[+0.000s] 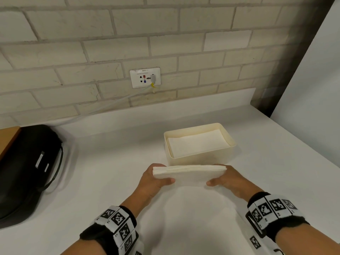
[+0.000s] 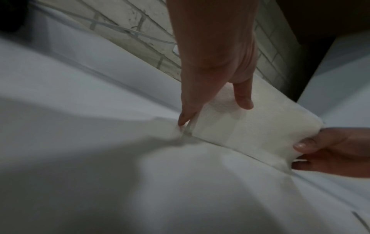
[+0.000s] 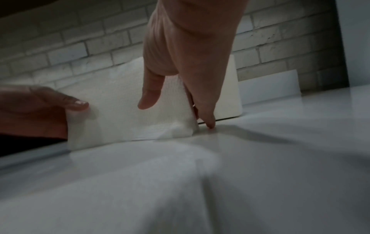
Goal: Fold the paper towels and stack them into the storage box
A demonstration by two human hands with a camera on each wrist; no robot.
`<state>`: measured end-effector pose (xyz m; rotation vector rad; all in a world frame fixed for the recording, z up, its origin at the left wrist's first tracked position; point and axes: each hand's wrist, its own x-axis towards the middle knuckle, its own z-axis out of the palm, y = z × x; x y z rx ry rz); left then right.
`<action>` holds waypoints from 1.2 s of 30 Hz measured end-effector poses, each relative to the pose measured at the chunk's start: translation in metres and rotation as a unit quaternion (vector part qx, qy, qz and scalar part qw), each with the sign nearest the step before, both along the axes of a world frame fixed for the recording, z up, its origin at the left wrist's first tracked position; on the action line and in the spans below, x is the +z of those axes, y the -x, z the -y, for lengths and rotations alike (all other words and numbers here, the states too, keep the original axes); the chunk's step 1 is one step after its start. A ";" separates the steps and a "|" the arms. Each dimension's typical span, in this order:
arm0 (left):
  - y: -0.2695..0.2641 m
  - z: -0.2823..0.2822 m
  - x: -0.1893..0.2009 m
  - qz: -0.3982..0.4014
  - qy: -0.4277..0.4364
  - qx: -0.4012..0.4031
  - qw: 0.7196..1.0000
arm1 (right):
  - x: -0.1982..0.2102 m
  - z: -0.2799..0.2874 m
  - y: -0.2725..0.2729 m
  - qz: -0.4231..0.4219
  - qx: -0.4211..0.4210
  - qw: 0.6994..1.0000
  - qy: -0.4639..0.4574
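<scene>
A folded stack of white paper towels stands tilted on its long edge on the white counter, just in front of the cream storage box. My left hand pinches the stack's left end, thumb on the near face and fingers behind. My right hand pinches the right end the same way. Folded towels lie flat inside the box. In the left wrist view my left hand grips the towel. In the right wrist view my right hand grips the towel, with the box behind.
A black bag lies at the counter's left, with a brown board behind it. A wall socket with a cable running left sits on the brick wall. A white panel bounds the right side.
</scene>
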<state>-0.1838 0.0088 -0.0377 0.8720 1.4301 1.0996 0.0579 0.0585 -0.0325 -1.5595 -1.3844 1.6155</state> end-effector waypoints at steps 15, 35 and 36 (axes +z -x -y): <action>-0.005 0.000 0.006 -0.094 0.071 -0.052 0.992 | 0.002 -0.002 -0.002 0.070 -0.013 0.997 0.005; -0.042 -0.089 0.074 -0.420 0.024 -0.029 0.907 | 0.065 -0.086 -0.004 0.169 -0.189 0.950 -0.180; -0.043 -0.090 0.071 -0.462 0.028 -0.040 0.886 | 0.061 -0.088 -0.004 0.190 -0.175 0.948 -0.184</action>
